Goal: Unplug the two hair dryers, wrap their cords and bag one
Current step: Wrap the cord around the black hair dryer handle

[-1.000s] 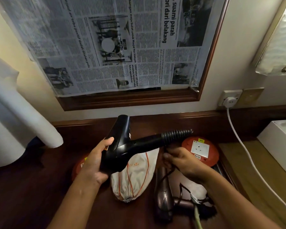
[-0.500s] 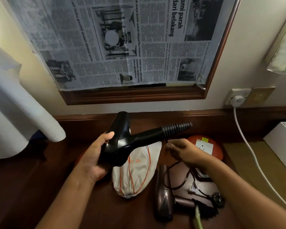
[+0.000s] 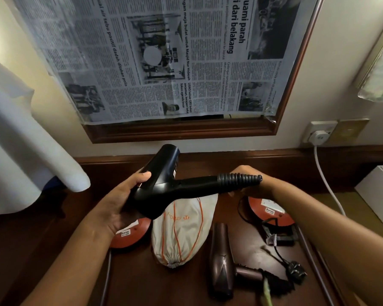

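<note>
I count two hair dryers. My left hand (image 3: 117,204) grips the matte black plastic hair dryer (image 3: 164,186) by its barrel above the dark wooden tabletop (image 3: 53,250); my right hand (image 3: 248,184) sits behind its ribbed handle end, grasp hidden. The bronze hair dryer (image 3: 221,261) lies near the front edge beside one white drawstring cloth bag (image 3: 181,230). Two red round cord reels (image 3: 268,210) flank them.

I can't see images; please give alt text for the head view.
A person holds a black hair dryer above a dark wooden counter, left hand gripping its body, right hand behind its ribbed handle end. Below lie a drawstring bag and a brown hair dryer.
</note>
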Available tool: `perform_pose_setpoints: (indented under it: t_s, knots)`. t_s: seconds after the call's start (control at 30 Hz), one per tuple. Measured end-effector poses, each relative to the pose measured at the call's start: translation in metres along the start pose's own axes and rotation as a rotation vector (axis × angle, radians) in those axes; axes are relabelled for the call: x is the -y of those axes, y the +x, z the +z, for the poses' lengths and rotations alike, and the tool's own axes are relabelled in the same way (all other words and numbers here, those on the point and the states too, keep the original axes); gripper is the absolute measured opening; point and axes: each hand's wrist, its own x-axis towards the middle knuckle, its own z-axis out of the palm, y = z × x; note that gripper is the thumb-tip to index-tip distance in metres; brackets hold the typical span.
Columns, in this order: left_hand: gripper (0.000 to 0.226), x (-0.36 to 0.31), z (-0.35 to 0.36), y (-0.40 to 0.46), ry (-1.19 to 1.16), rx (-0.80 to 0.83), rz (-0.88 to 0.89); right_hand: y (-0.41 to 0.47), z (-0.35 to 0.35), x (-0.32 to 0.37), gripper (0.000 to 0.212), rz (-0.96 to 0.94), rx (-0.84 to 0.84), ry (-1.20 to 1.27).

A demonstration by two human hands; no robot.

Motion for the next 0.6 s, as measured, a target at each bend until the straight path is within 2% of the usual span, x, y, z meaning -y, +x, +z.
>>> perform_pose_setpoints:
  t_s: [0.1,0.17,0.37,0.53,0.6]
  knots:
    - [0.081,-0.002,-0.006,0.002,0.058,0.064,-0.044,0.002,-0.012,0.006,0.014,-0.036,0.11,0.064]
    - [0.085,-0.002,-0.007,0.003,0.127,0.1,-0.05,0.002,-0.016,0.006,0.015,-0.018,0.121,0.088]
    - [0.071,0.005,-0.004,0.008,0.167,0.029,-0.046,-0.001,-0.016,0.021,0.01,-0.07,0.126,0.078]
    - [0.05,0.013,0.003,0.008,0.28,-0.071,-0.02,-0.001,-0.016,0.037,0.011,-0.101,0.099,-0.08]
    - [0.053,0.013,0.008,0.006,0.266,-0.084,-0.002,-0.003,-0.018,0.041,0.011,-0.099,0.075,-0.118]
